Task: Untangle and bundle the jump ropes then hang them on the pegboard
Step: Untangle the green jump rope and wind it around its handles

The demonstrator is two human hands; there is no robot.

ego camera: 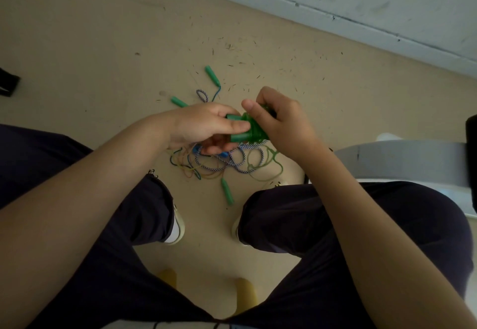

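Note:
My left hand (204,124) grips the two green handles (238,136) of a green jump rope. Coils of green cord (255,128) are wound round those handles, and my right hand (280,119) pinches the wound cord. A loose green strand (273,160) hangs down from the bundle. Below my hands on the floor lies a tangle of ropes: a blue-and-white striped one (232,164) and thin multicoloured ones (185,167). Three light green handles lie loose on the floor (213,74) (178,102) (227,191). A blue handle (224,155) peeks out under my left hand.
I sit with my knees apart, dark trousers and white shoes (178,228) on either side of the tangle. A pale wall base (335,10) runs across the top right. A grey curved surface (402,158) sits at the right. Yellow chair legs (245,295) show below.

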